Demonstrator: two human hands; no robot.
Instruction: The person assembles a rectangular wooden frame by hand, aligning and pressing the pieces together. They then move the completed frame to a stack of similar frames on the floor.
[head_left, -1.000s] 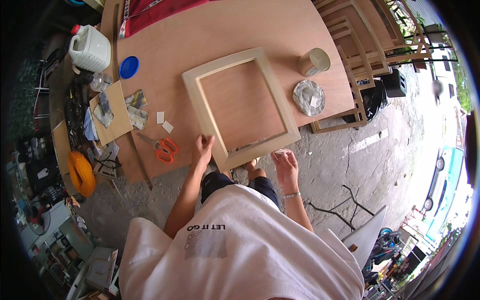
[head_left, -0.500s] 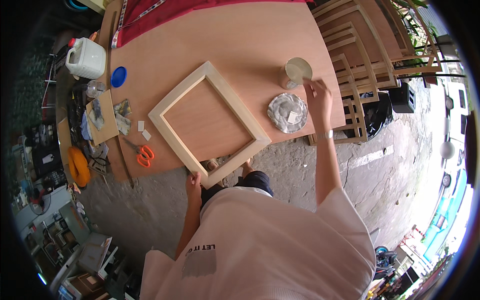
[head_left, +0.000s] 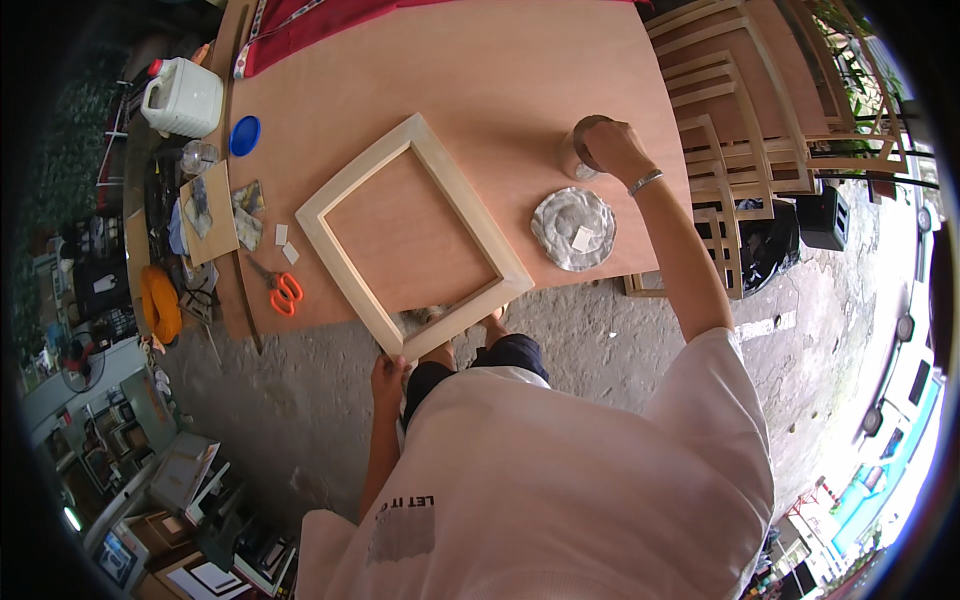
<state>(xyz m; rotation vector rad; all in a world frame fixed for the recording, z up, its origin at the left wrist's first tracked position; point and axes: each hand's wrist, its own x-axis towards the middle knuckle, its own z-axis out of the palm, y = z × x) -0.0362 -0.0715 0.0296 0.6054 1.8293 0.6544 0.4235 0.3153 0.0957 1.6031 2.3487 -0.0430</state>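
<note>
A bare wooden frame [head_left: 455,185] lies tilted on the table, with its near corner jutting past the table's front edge. At that corner my left hand [head_left: 388,375] grips the wood. My right hand [head_left: 617,148] is over the mouth of a round can [head_left: 577,160], its fingers curled down at the opening. Whatever those fingers hold is hidden by the hand. Just in front of the can sits a round grey-white cloth pad [head_left: 560,225], with a small white square card [head_left: 581,238] on top.
Orange-handled scissors [head_left: 286,293], small white cards [head_left: 282,235], a blue lid [head_left: 244,136] and a white jug [head_left: 185,97] are on the left. Red fabric [head_left: 330,30] covers the table's far edge. More wooden frames [head_left: 740,110] are stacked at the right.
My right hand has moved from beside the can's rim to over its mouth, and the forearm has swung outward. My left hand stays at the frame's corner. The view has shifted slightly.
</note>
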